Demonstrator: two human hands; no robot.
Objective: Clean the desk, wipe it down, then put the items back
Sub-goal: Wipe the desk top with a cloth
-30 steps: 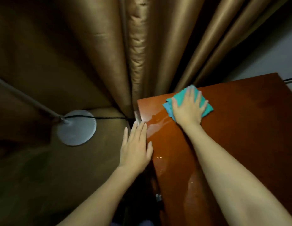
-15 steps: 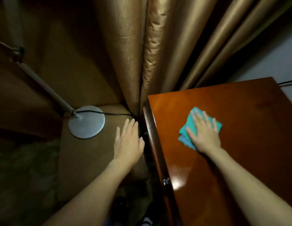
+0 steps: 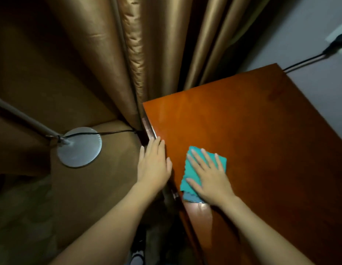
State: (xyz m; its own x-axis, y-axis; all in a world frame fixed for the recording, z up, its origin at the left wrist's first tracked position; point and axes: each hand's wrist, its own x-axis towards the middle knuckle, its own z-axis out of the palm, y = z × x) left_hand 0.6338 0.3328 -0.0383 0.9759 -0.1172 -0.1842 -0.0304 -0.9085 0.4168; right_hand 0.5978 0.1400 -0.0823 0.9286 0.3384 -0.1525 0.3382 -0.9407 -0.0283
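Dim overall, with warm, murky tones and deep shadow pooling at the left and near corners. One pale glare patch on the glossy desk point(image 3: 242, 131) near its left edge (just below the wiping hand), plus soft sheen along the curtain point(image 3: 135, 54) folds. Strongly bowed by the wide angle toward the edges, slightly soft and grainy throughout.

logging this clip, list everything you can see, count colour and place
desk: one, glossy reddish-brown, right half of view
cloth: one, teal, flat on the desk near its left edge
curtain: one, golden-brown folds, behind the desk
lamp base: one, round silver disc, left of the desk, pole slanting up-left
cable: one, black, running from the desk's far corner to the wall
left hand: flat, fingers at the desk's left edge
right hand: flat, fingers spread, pressing on the cloth
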